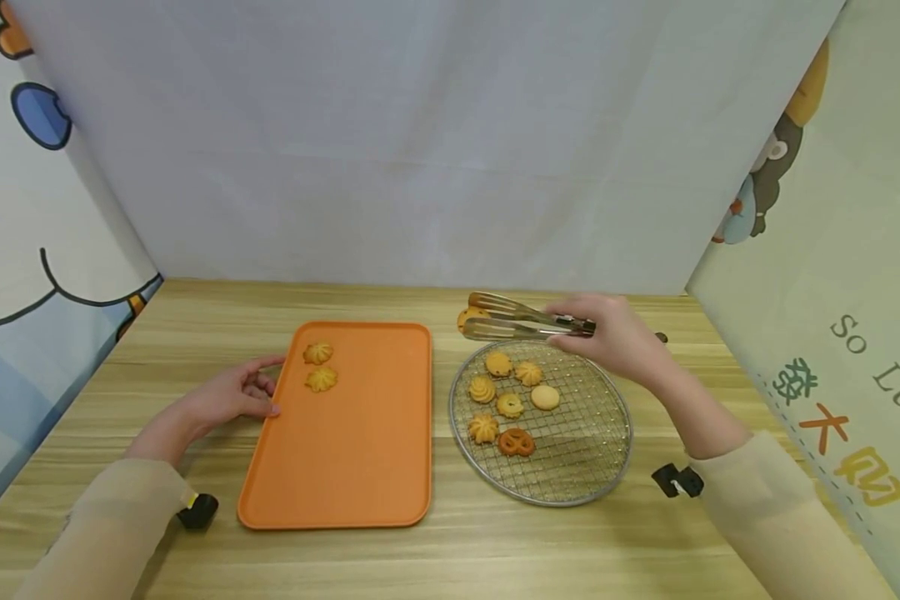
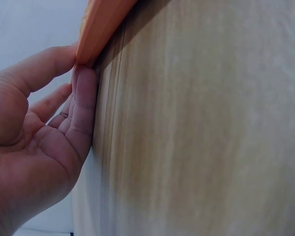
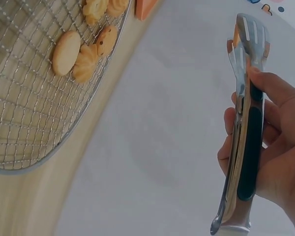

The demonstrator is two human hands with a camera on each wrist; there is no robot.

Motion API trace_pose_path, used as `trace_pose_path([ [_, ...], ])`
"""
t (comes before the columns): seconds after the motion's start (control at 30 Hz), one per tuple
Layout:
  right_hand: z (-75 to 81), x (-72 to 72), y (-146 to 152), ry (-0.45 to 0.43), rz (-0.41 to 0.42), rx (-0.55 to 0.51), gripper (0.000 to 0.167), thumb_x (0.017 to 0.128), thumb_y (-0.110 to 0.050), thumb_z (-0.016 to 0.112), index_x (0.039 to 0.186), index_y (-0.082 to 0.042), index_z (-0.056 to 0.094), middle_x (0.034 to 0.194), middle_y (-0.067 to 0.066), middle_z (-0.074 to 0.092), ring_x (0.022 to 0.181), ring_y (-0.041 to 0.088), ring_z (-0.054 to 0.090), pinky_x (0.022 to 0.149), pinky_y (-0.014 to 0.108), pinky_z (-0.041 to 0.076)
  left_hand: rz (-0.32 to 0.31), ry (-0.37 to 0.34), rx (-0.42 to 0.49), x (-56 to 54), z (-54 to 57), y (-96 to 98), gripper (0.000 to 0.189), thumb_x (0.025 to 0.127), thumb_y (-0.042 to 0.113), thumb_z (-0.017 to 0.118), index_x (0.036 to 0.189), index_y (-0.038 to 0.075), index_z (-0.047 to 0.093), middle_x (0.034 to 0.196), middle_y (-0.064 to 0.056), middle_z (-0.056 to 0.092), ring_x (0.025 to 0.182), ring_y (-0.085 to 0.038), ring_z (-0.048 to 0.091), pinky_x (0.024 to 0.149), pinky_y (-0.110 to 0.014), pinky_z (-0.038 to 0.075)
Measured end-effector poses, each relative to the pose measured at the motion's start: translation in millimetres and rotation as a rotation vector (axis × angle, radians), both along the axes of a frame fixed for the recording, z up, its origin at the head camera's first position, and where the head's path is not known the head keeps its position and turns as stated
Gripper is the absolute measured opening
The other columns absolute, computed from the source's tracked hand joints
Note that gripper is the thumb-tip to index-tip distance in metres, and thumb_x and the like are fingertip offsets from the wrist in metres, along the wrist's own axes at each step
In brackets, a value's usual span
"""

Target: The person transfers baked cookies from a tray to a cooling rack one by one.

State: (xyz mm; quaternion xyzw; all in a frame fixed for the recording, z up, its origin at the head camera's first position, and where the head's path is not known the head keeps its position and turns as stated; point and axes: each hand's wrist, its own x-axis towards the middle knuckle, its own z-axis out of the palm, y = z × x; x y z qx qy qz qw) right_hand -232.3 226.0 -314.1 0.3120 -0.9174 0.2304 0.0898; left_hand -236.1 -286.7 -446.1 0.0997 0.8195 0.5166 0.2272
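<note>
Tongs point(image 3: 250, 147) gripped in the right hand point(image 1: 621, 342) hold a cookie point(image 1: 466, 318) near the wire rack's point(image 1: 577, 450) far edge; the left hand point(image 1: 232, 393) pinches the orange tray point(image 1: 367, 442). The right wall point(image 1: 855, 292) reads "So Luc", cut off, and "發大財".

There are ten cookies point(image 1: 545, 397) (pretzel point(image 1: 516, 442) included), two hands point(image 1: 232, 393) point(image 1: 621, 340), one tray point(image 1: 367, 433), one rack point(image 1: 577, 450), one pair of tongs point(image 3: 250, 132).

From head: looks wide, forward, down. From left wrist: close, faces tray point(image 1: 367, 450) edge, shared with head. From right wrist: close, faces tongs point(image 3: 250, 152), rack point(image 1: 577, 450), shared with head.
</note>
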Motion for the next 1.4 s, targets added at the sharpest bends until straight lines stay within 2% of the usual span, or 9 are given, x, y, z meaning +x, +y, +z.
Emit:
trace_pose_path([
  [0.23,-4.8,4.6,21.0,0.033,-0.020,0.011,0.036,0.084,-0.018,0.072,0.118,-0.009,0.066,0.110,0.009,0.067,0.061,0.009,0.046,0.059,0.028,0.040,0.003,-0.003,0.011,1.1,1.6,0.5,0.089,0.083,0.008,0.071,0.150,0.001,0.013,0.105,-0.017,0.046,0.080,-0.015,0.055,0.076,-0.026,0.048],
  [0.47,-11.4,9.5,41.3,0.066,-0.009,-0.002,0.034,0.082,-0.015,0.074,0.114,-0.009,0.068,0.101,0.006,0.067,0.067,0.006,0.049,0.059,0.026,0.043,0.005,0.002,-0.001,0.5,0.1,0.7,0.090,0.082,0.009,0.072,0.150,0.001,0.014,0.104,-0.016,0.046,0.079,-0.015,0.054,0.076,-0.027,0.047],
  [0.77,-25.1,16.0,65.2,0.080,0.030,-0.001,0.034,0.078,-0.011,0.077,0.111,-0.009,0.069,0.093,0.001,0.067,0.065,0.002,0.048,0.057,0.023,0.042,0.011,0.003,0.003,-0.1,-0.9,-0.4,0.090,0.082,0.009,0.072,0.150,0.001,0.014,0.104,-0.017,0.045,0.079,-0.016,0.054,0.076,-0.027,0.047],
  [0.97,-38.4,20.3,77.9,0.083,0.064,0.010,0.034,0.076,-0.008,0.078,0.108,-0.008,0.070,0.098,0.003,0.069,0.072,0.001,0.057,0.061,0.022,0.047,0.011,0.004,0.007,0.3,-1.4,-0.6,0.090,0.082,0.009,0.072,0.150,0.002,0.014,0.104,-0.017,0.046,0.080,-0.016,0.056,0.076,-0.027,0.048],
  [1.13,-48.8,24.9,86.8,0.059,0.067,0.018,0.034,0.076,-0.008,0.077,0.109,-0.008,0.070,0.100,0.003,0.069,0.072,-0.001,0.057,0.060,0.021,0.048,0.011,0.008,0.007,0.2,-2.0,-0.8,0.090,0.082,0.010,0.072,0.150,0.001,0.014,0.105,-0.017,0.046,0.080,-0.016,0.055,0.076,-0.027,0.047],
  [1.4,-63.7,32.2,98.1,0.061,0.071,0.030,0.035,0.074,-0.008,0.079,0.108,-0.008,0.071,0.101,0.004,0.070,0.082,0.010,0.065,0.064,0.025,0.051,0.013,0.001,0.008,0.1,-1.4,-0.6,0.091,0.082,0.009,0.072,0.150,0.002,0.013,0.105,-0.016,0.046,0.080,-0.015,0.056,0.076,-0.027,0.048],
])
